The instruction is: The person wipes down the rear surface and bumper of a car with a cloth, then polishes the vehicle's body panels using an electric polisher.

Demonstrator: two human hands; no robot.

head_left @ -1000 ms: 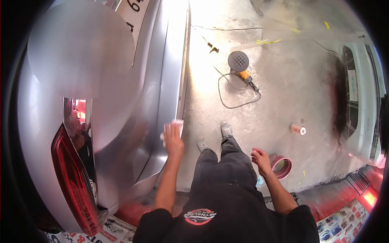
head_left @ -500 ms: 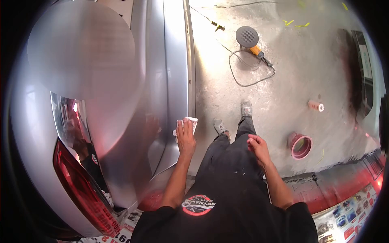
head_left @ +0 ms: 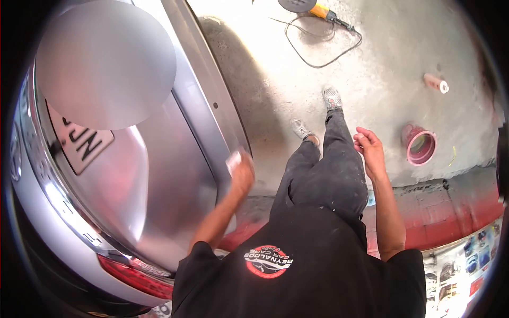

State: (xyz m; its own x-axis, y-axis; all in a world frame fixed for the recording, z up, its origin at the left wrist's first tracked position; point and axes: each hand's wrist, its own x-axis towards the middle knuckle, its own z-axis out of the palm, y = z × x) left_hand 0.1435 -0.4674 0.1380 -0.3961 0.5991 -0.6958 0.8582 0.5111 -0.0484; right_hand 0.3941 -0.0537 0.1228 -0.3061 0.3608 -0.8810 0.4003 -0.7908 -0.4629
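Observation:
My left hand presses a folded white cloth against the edge of a silver car's rear bumper; its fingers are blurred by motion. My right hand hangs in front of my right leg, loosely curled, with nothing visible in it. To the left are the car's licence plate and red tail light. A grey round blur hides part of the car at the upper left.
An orange polisher with a black round pad lies on the concrete floor, its cord looped beside it. Farther right are a pink bucket and a white bottle. A red-painted strip runs behind me.
My view has shifted, bringing the licence plate into sight. The left hand has slid the cloth along the bumper edge. My right hand stays loosely curled, now farther right and higher in view.

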